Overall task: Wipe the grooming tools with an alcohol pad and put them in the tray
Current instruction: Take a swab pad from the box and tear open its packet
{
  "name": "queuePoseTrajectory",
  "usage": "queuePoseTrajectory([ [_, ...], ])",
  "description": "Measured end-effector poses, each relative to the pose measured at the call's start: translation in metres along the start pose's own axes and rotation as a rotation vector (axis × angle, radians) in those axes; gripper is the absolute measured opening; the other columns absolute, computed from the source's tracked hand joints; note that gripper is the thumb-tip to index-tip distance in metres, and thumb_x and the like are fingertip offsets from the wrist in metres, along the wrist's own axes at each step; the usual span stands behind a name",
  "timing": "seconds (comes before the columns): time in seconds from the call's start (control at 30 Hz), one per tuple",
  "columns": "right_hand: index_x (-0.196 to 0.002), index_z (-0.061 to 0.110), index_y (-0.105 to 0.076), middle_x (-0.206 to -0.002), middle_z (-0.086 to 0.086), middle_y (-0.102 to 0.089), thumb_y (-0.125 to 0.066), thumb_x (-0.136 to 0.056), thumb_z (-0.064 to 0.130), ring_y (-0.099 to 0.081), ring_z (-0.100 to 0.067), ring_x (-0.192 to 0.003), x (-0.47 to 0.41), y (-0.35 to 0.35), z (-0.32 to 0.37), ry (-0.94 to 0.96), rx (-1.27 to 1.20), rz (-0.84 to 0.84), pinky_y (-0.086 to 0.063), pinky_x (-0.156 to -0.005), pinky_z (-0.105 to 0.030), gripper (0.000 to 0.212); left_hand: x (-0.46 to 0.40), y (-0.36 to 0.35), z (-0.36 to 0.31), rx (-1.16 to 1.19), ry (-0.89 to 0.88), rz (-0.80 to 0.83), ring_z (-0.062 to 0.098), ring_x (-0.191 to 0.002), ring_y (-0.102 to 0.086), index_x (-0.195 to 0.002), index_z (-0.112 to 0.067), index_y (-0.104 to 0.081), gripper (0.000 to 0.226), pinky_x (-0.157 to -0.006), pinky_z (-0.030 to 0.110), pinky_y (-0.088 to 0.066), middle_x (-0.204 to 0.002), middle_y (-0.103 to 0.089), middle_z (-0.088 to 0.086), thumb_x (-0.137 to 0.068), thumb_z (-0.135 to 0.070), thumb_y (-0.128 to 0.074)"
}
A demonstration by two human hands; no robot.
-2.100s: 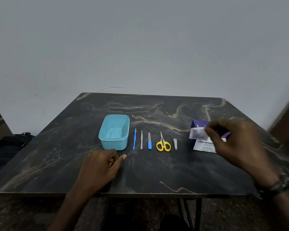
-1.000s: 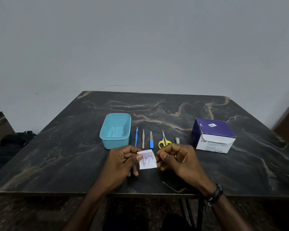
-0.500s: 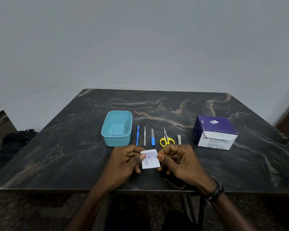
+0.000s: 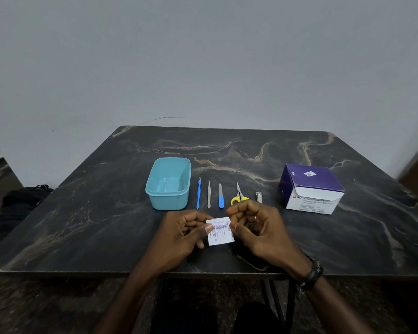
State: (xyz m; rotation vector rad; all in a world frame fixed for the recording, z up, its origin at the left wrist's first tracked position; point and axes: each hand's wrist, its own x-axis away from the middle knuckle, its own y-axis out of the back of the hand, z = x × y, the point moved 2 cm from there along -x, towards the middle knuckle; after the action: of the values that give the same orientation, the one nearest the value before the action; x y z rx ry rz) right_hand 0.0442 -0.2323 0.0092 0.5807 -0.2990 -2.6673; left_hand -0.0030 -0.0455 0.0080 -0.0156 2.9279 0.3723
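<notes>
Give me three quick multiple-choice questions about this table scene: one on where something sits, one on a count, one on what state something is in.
1. Where is the purple box?
A. right of the tool row
B. inside the tray
C. left of the tray

2. How many grooming tools lie beside the teal tray?
A. three
B. five
C. seven

3. What state is the alcohol pad packet in?
A. lying on the table
B. in the tray
C. pinched between both hands

Answers: 1 A, it stands past the nail clipper. 2 B, five lie in the row. 3 C, the left hand and right hand each pinch an edge.
</notes>
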Motion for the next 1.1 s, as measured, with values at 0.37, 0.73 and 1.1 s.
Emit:
queuePoseTrajectory([
  [0.37, -0.08, 0.019, -0.064, -0.069, 0.007, -0.065, -0.062, -0.079, 0.005, -0.063, -0.014, -0.063, 0.001, 0.0034, 0.0014, 0.003, 0.051, -0.069, -0.047, -0.054, -0.023, 0.014, 0.0007, 0.0015, -0.0004, -0.015, 0.014, -0.035, 0.012, -0.05, -0.06, -0.093, -0.014, -0.073, 0.009, -0.051, 0.017, -0.045, -0.067, -0.074, -0.005, -0.087, -0.011, -0.067],
  [0.73, -0.091, 0.02, -0.063, -0.079, -0.004, -0.071, -0.073, -0.081, 0.01, -0.064, -0.021, -0.065, 0.001, 0.0017, 0.0016, -0.033, -0.058, -0.048, -0.054, -0.058, -0.03, 0.017, 0.0012, 0.0008, -0.0034, -0.022, 0.013, -0.046, 0.012, -0.049, -0.059, -0.091, -0.014, -0.073, 0.009, -0.05, 0.014, -0.045, -0.065, -0.073, -0.007, -0.087, -0.009, -0.067],
  [1.1, -0.082, 0.017, -0.072, -0.073, 0.001, -0.072, -0.06, -0.088, -0.002, -0.068, -0.015, -0.059, -0.0002, 0.0054, -0.0012, -0.077, 0.091, -0.157, -0.051, -0.054, -0.024, 0.023, -0.0005, 0.001, -0.0028, 0.04, 0.087, -0.081, 0.018, -0.051, -0.066, -0.09, -0.012, -0.064, 0.006, -0.044, 0.022, -0.042, -0.066, -0.074, 0.003, -0.092, -0.012, -0.059],
])
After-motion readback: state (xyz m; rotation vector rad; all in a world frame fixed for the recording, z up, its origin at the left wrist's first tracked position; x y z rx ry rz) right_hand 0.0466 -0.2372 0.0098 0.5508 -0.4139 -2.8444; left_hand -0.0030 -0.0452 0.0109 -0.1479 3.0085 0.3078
